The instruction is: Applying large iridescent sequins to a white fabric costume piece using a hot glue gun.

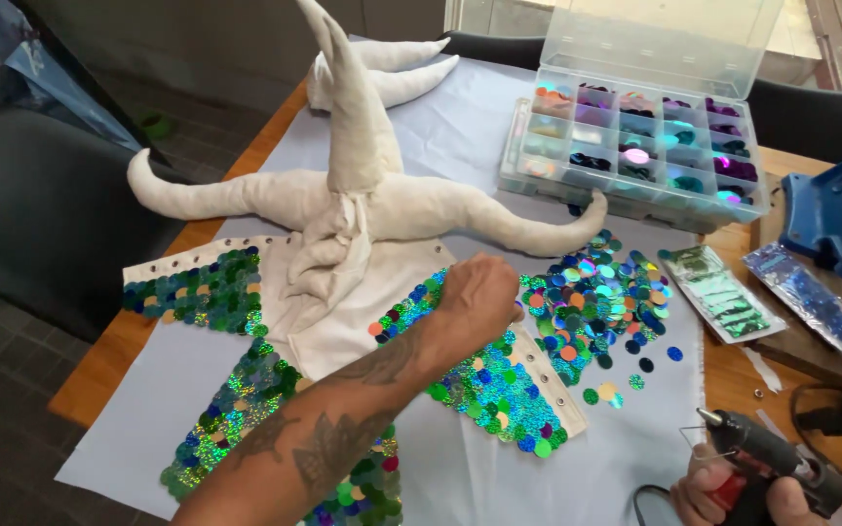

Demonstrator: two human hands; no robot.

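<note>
Nearest the lens: tattooed left forearm, running diagonally up-right from bottom centre. Left hand (478, 297) pressed down on the sequinned cloth panel (484, 385), fingers curled under and tucked; whether pinching a sequin cannot be told, fingertips hidden behind knuckles.

Left to right:
- Dark chair (41, 205) off the table edge.
- Sequin-covered cloth strip (197, 290), green and blue, lying flat on pale sheet (460, 127).
- Stuffed cream fabric figure (363, 185), long tapered limbs splayed out, one standing upright.
- Loose sequin pile (598, 297) just right of left hand, touching distance. Panel's long axis runs down-right from the figure, ending in an unsequinned edge with eyelets.
- Clear compartment box (635, 146), lid up, sorted sequins inside.
- Two flat sequin packets (723, 292), green and blue, on wood.
- Blue tool (835, 219) at far right.
- Glue gun (767, 453) gripped in right hand (733, 497), bottom right, fingers wrapped round handle, nozzle pointing left toward the panel.

Key relation: pile lies right of left hand, between both hands; left hand much nearer pile and panel. Glue gun well apart from panel.
</note>
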